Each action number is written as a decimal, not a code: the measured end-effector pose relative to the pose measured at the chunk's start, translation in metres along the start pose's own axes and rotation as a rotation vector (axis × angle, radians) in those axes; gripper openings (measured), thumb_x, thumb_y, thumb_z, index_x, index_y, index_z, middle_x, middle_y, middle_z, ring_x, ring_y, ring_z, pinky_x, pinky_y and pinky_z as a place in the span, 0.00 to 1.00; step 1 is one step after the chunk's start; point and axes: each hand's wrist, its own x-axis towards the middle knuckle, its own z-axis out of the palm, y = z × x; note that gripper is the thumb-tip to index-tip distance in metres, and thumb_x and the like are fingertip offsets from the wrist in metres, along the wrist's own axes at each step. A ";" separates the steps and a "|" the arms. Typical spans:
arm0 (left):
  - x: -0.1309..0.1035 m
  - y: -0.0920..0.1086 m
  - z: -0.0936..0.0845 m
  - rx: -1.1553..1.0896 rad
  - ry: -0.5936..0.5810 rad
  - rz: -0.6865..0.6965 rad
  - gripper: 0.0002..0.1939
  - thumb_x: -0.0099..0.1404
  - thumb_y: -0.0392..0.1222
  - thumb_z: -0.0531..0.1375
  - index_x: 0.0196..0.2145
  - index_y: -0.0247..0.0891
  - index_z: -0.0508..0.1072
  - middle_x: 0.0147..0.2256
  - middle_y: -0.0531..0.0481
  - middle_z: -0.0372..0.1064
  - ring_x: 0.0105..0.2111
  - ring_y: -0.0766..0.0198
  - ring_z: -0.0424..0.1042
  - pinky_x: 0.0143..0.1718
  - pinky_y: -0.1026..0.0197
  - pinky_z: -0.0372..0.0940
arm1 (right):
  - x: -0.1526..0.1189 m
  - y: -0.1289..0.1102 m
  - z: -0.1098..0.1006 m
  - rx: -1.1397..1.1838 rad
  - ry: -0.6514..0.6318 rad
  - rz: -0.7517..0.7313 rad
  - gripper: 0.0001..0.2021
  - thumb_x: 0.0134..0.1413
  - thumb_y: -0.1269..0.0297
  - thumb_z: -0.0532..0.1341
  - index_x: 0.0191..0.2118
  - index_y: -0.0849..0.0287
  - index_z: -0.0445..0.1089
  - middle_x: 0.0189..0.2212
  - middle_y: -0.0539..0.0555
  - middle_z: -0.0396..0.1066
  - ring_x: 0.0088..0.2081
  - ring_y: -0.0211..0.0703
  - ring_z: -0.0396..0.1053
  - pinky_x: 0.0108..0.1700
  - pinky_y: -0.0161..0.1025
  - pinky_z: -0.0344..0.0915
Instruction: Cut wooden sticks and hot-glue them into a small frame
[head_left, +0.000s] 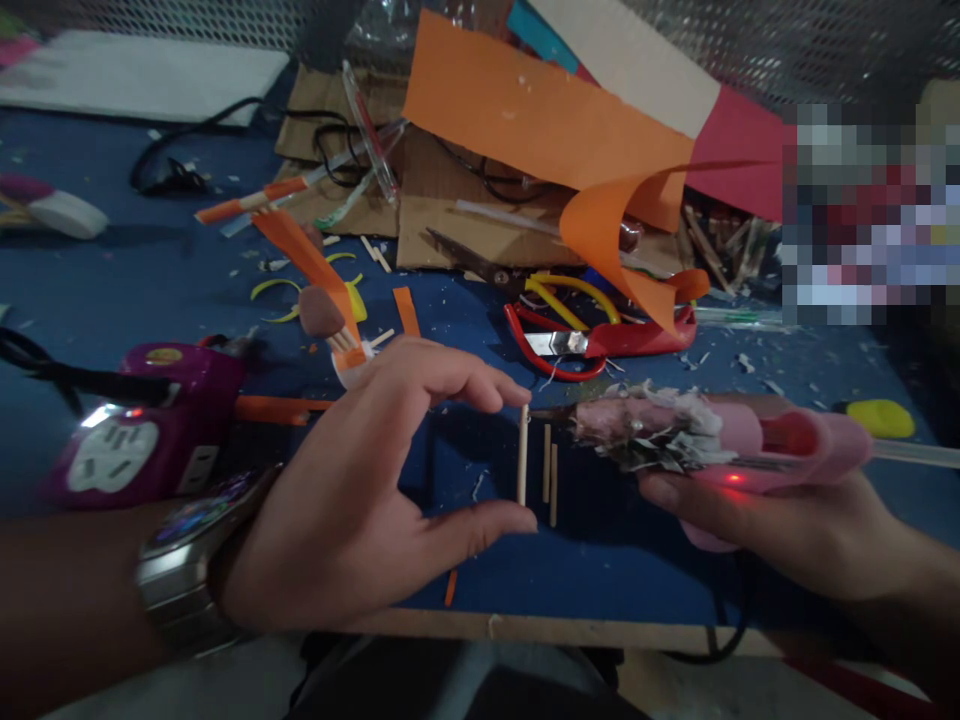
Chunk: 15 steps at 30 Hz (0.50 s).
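Note:
Between the thumb and a fingertip of my left hand (pixel 352 490) stands a short thin wooden stick (pixel 523 460), pinched by its two ends. My right hand (pixel 795 530) grips a pink glue gun (pixel 727 440) with a lit red light and a clear glue stick out of its back. Its nozzle points left and is at the upper end of the stick; whether it touches I cannot tell. Two more short sticks (pixel 553 480) lie on the blue table (pixel 615 590) just right of the held one.
Behind my hands lie red-handled scissors (pixel 637 335), curled orange paper (pixel 600 230) and cardboard (pixel 450 215). A purple power socket block (pixel 150 430) sits at the left. Beyond my left hand is a small orange strip model (pixel 315 265). A yellow lump (pixel 879 418) lies at the right.

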 end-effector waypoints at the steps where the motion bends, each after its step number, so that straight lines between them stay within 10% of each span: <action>1: 0.000 0.000 0.000 0.007 0.003 0.004 0.29 0.68 0.55 0.77 0.56 0.56 0.65 0.57 0.53 0.77 0.57 0.46 0.83 0.61 0.39 0.78 | 0.000 0.000 0.000 -0.002 0.005 -0.001 0.25 0.68 0.62 0.73 0.65 0.24 0.81 0.63 0.37 0.84 0.65 0.52 0.83 0.71 0.43 0.78; 15: 0.002 0.002 -0.002 0.064 -0.007 0.043 0.27 0.71 0.56 0.75 0.56 0.54 0.64 0.56 0.53 0.79 0.57 0.47 0.83 0.61 0.39 0.77 | -0.001 -0.002 0.000 0.024 -0.017 -0.001 0.25 0.70 0.64 0.72 0.65 0.25 0.80 0.64 0.35 0.84 0.65 0.45 0.83 0.69 0.35 0.77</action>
